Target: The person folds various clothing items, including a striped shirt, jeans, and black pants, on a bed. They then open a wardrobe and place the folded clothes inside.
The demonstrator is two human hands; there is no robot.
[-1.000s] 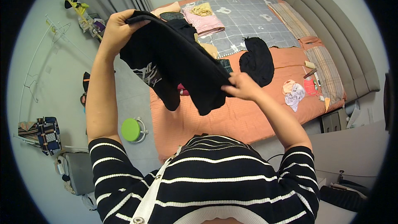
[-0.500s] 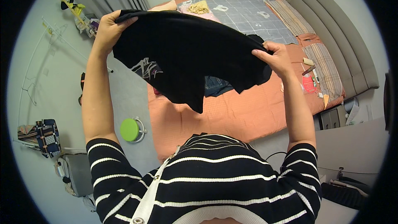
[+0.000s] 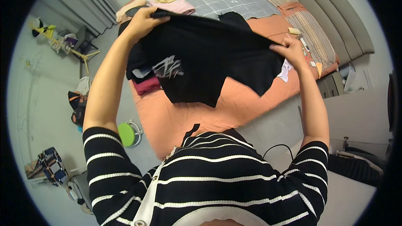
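The fingers of the left hand (image 3: 144, 25) and right hand (image 3: 292, 53) were closed, each pinching the top edge of a black garment (image 3: 201, 54), spread above the bed (image 3: 153, 121). Even tension and level grips seemed best for keeping it flat. A dark red cloth (image 3: 145, 86) lay at the bed's left edge; a green stool (image 3: 126, 134) stood near that edge, a padded headboard (image 3: 335, 14) at the right.
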